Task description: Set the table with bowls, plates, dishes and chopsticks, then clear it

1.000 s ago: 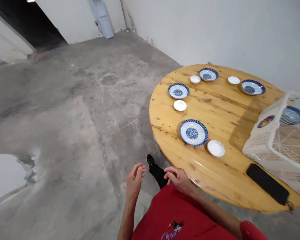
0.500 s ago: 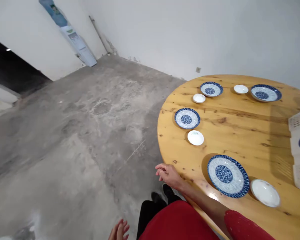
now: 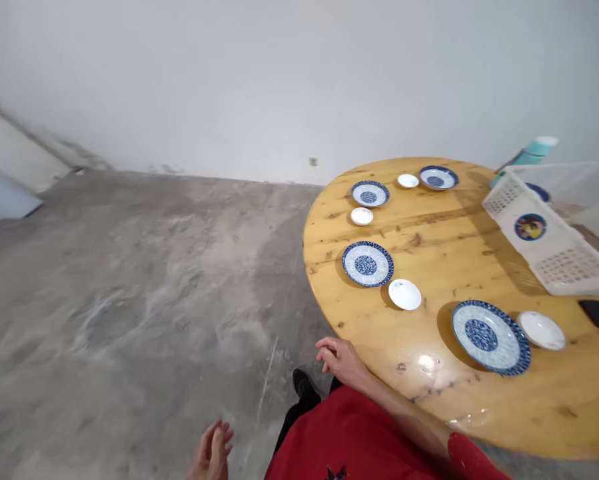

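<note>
L hand (image 3: 212, 452) empty, fingers loosely curled, hung over concrete floor (image 3: 144, 373), well apart from tbl (image 3: 419, 257). R hand (image 3: 342, 360) also empty, fingers half-bent, by tbl edge; contact: couldn't tell. Nearest blue-rim plate (image 3: 368, 265) sat on tbl fwd of R hand, sm white dish (image 3: 404, 295) fwd-right. 2nd plate (image 3: 492, 338) + 2nd dish (image 3: 542, 330) were off to R hand's right. 2 more plate/dish pairs (image 3: 370, 194) lay farther fwd; white crate (image 3: 554, 250) far fwd-right.

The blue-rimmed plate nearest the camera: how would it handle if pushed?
The plate looks glazed, so probably stiff and breakable. On the glossy table, it may slide easily. Its broad, shallow shape suggests little tipping.
</note>
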The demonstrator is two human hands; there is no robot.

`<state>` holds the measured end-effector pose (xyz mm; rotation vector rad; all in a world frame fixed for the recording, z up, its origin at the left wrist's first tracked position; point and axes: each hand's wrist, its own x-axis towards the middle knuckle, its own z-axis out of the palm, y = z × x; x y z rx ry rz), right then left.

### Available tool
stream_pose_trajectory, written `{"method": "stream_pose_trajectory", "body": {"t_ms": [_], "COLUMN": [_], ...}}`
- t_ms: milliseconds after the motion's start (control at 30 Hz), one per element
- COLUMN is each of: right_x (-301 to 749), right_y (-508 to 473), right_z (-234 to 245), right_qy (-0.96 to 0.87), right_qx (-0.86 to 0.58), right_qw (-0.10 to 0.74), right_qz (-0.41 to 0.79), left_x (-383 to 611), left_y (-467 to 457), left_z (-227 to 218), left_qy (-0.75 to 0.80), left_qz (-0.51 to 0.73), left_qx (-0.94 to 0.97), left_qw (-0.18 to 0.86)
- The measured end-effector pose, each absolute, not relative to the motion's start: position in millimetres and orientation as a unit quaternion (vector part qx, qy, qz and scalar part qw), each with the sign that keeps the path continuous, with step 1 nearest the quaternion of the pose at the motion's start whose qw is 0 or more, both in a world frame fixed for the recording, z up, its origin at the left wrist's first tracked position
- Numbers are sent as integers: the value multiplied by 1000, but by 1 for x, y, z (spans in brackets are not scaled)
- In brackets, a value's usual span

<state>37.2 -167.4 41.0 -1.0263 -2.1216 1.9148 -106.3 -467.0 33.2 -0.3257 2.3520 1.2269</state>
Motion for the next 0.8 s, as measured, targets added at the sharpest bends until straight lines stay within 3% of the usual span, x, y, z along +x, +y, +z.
{"method": "stream_pose_trajectory", "body": {"t_ms": [267, 400, 567, 800], "right_x": [-55, -109, -208, -343], "right_y": [-189, -164, -108, -15], "right_z": [60, 58, 48, 60], "right_qy": [-671, -672, -655, -696], "right_qx": [-400, -413, -408, -350], "right_qw": [108, 119, 122, 128], "right_qz": [615, 603, 623, 614], "left_x": [-300, -359, -444, -525], "left_y": [-328, -275, -261, -293], "left_z": [53, 45, 28, 8], "left_qy": [846, 824, 854, 867], "left_qz": [431, 439, 400, 410], "left_qx": [189, 240, 199, -13], "left_qw": [250, 267, 266, 285]}}
